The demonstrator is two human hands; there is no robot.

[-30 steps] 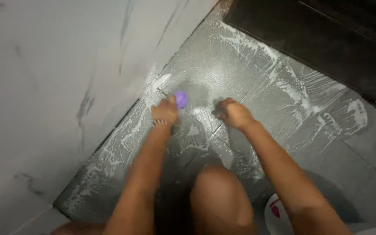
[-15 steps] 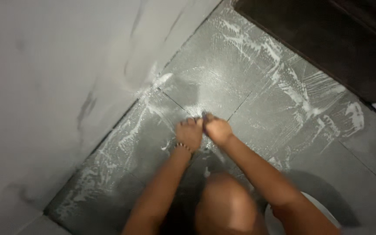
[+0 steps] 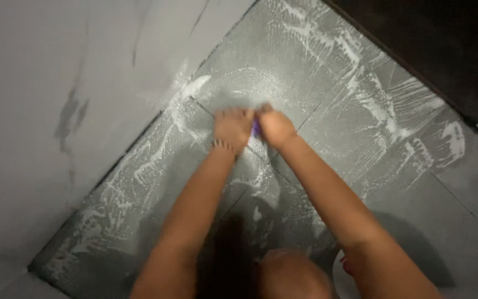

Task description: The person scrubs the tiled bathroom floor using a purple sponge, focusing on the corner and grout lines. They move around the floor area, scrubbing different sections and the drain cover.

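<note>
Both my hands press down side by side on a grey tiled floor (image 3: 327, 66) covered in white soap streaks. My left hand (image 3: 232, 127) and my right hand (image 3: 274, 126) are closed together over a small purple scrubber (image 3: 256, 128), of which only a sliver shows between them. A thin bracelet sits on my left wrist. My knee (image 3: 291, 277) shows at the bottom of the view. Motion blur softens the hands.
A pale marbled wall (image 3: 56, 111) rises on the left and meets the floor along a diagonal edge. A dark surface (image 3: 443, 44) borders the tiles at the top right. A white container's rim (image 3: 339, 266) with something pink peeks out beside my right arm.
My hands were apart a second ago with the purple scrubber under the left one. They came together over it and now rub slightly further along the soapy tile.
</note>
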